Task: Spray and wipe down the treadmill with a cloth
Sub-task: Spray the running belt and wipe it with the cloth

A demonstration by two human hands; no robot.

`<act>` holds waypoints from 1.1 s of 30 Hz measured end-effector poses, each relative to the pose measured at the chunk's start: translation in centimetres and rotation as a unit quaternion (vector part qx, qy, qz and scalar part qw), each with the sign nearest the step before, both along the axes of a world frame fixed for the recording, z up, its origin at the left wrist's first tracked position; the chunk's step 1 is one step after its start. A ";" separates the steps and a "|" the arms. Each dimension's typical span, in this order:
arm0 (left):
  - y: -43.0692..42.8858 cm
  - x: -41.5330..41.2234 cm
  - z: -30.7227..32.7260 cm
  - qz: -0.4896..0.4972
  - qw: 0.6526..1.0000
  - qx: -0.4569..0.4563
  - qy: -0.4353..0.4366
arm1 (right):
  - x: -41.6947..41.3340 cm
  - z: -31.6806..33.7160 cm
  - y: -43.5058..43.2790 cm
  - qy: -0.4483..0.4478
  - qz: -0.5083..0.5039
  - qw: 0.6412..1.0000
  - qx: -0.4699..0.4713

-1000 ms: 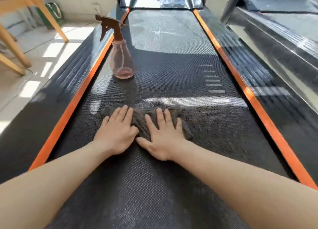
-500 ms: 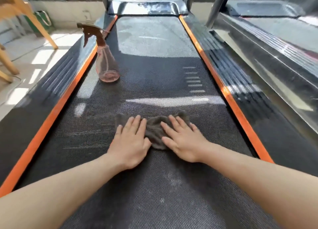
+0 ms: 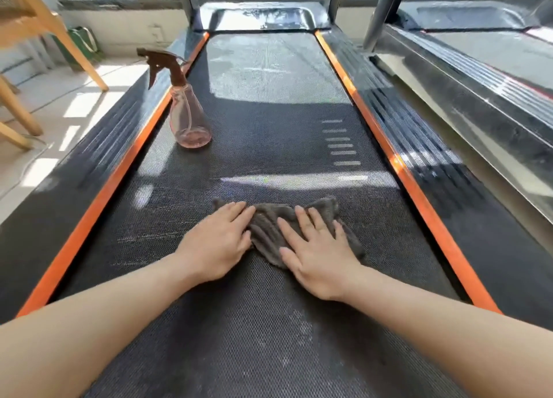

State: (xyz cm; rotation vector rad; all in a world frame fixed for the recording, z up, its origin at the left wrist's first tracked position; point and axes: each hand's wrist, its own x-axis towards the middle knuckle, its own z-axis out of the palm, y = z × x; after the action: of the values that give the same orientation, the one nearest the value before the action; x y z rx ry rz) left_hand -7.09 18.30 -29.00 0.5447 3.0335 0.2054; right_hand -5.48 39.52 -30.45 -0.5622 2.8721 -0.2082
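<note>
A dark grey cloth (image 3: 270, 228) lies bunched on the black textured belt (image 3: 269, 146) of the treadmill, just below the centre of the frame, near a bright band of sunlight that crosses the belt. Both hands press flat on it from the lower side: the left hand (image 3: 217, 245) covers the cloth's left end, its grip spread with fingers laid forward and close together, and the right hand (image 3: 318, 255) covers the right part, its grip likewise spread, palm down, thumb angled toward the left hand. Neither hand pinches the fabric; a wrinkled strip of cloth shows between them and a corner sticks out past the right hand's little finger. Bare forearms run in from the lower corners of the frame. Farther up the belt, left of centre, a pink translucent spray bottle (image 3: 187, 119) with a brown trigger head stands upright just beside the left orange stripe (image 3: 98, 200). Black side rails flank the belt. Wooden chair legs (image 3: 74, 53) stand on the sunlit floor at the upper left, and a second treadmill (image 3: 478, 77) fills the upper right.
</note>
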 end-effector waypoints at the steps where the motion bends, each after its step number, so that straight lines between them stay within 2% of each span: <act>1: -1.5 -0.1 0.4 0.025 0.999 0.035 0.011 | 0.1 0.1 -2.0 -0.001 0.041 0.999 -0.018; 4: -4.5 0.3 0.9 0.058 0.992 0.103 0.043 | -0.1 0.6 -5.1 -0.015 0.114 0.993 -0.037; 6: -5.5 1.0 0.3 0.052 0.993 0.104 0.037 | -0.2 0.7 -4.1 -0.017 0.112 0.993 -0.018; 8: -5.2 1.8 -0.6 0.041 0.997 0.063 -0.006 | -0.4 0.9 -1.5 -0.033 0.070 0.997 0.001; 11: -1.7 1.5 -1.0 -0.042 0.997 -0.042 -0.057 | -0.7 1.6 3.1 -0.067 -0.030 0.997 0.032; 15: 7.6 0.1 -0.8 -0.133 0.985 -0.069 -0.081 | 1.6 1.7 9.3 -0.058 -0.129 0.987 0.080; 18: 12.1 1.0 -0.9 -0.180 0.978 -0.086 -0.055 | 5.4 1.7 11.7 -0.056 -0.124 0.986 0.092; 24: 10.9 6.8 -1.2 -0.316 0.946 -0.069 -0.033 | 12.5 2.2 13.7 -0.052 -0.057 0.994 0.082; 28: 10.9 5.6 -0.9 -0.291 0.952 -0.088 -0.024 | 12.8 1.6 13.0 -0.066 -0.076 0.992 0.072; 33: 12.5 -0.1 -1.1 -0.196 0.977 -0.085 -0.027 | 6.2 0.6 11.5 -0.060 -0.145 0.987 0.039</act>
State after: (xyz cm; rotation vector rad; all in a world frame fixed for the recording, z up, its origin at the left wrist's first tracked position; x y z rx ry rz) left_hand -7.17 30.82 -30.10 1.0774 2.7794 -0.0575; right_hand 0.70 51.01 -29.83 -0.1114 2.8177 -0.1656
